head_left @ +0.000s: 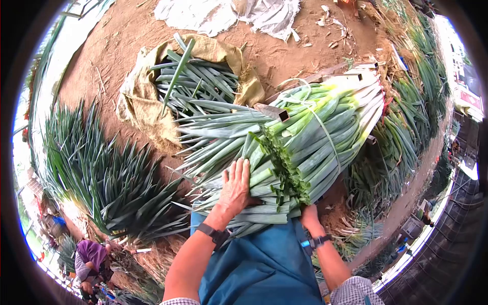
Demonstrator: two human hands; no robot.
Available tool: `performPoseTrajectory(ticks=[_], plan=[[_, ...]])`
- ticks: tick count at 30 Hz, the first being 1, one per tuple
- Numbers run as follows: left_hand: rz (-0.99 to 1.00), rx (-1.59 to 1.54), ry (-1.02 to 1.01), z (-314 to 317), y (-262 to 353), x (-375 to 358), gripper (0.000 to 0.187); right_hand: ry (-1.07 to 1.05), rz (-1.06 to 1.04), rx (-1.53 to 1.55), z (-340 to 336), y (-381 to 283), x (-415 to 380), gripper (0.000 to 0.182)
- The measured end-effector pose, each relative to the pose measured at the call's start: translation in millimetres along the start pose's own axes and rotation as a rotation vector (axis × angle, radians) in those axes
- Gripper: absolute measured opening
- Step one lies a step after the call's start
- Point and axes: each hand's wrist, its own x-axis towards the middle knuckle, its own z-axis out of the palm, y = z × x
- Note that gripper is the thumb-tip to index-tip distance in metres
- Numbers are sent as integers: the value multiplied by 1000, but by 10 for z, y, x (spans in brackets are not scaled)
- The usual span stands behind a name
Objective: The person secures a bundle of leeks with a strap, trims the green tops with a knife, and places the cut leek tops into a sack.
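A big bundle of large green onions (325,137) lies in front of me, its white root ends toward the upper right and a pale tie around it. Its leaves are cut across in a ragged line. Left of that line lie severed green leaf tops (223,134), pointing left. My left hand (236,188) rests on these tops, open, with fingers stretched out. My right hand (309,218) is at the lower edge of the bundle near the cut, its fingers hidden beneath the leaves. No knife is visible in either hand.
An open tan sack (147,96) full of green leaves stands beyond the tops. Metal rack bars (272,111) show around the bundle. More onions stand in a heap (112,178) at left and a long row (406,117) at right. A person (91,259) in purple is at lower left.
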Motion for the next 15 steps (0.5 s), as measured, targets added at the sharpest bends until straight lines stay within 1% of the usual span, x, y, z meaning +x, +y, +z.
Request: performPoseTrajectory(ticks=[1, 3, 4, 5, 6, 7, 8, 9, 10, 12, 13, 14, 15], plan=[[14, -6, -1, 0, 8, -43, 126, 44, -29, -32, -323, -214, -118, 31], [87, 84, -45, -24, 52, -145, 119, 265, -45, 144, -1093, -814, -378, 30], [127, 127, -63, -26, 73, -153, 116, 379, -55, 228, -1370, -1129, -432, 29], [142, 126, -58, -6, 97, -148, 106, 383, -198, 260, -1577, -1434, -406, 25], [138, 131, -54, 16, 123, -159, 102, 387, -347, 292, -1731, -1735, -290, 21], [128, 142, -36, 23, 134, -141, 98, 343, -509, 318, -1854, -2045, -95, 25], [113, 158, -16, 26, 116, -123, 93, 295, -675, 346, -1904, -2316, 138, 28], [99, 56, 25, 75, 88, -122, 80, 288, -726, 276, -1812, -2494, 394, 31], [117, 16, -5, 18, 78, -130, 72, 278, -775, 208, -1671, -2570, 635, 35], [92, 53, -125, 10, 23, -130, 77, 233, -758, -77, -1248, -2421, 1080, 36], [93, -57, -76, 28, -31, -149, 79, 194, -723, -142, -1106, -2321, 1212, 38], [96, -171, -30, 45, -85, -179, 81, 170, -705, -143, -1063, -2258, 1263, 37], [96, -286, 17, 63, -138, -215, 83, 192, -692, -156, -969, -2214, 1271, 37]])
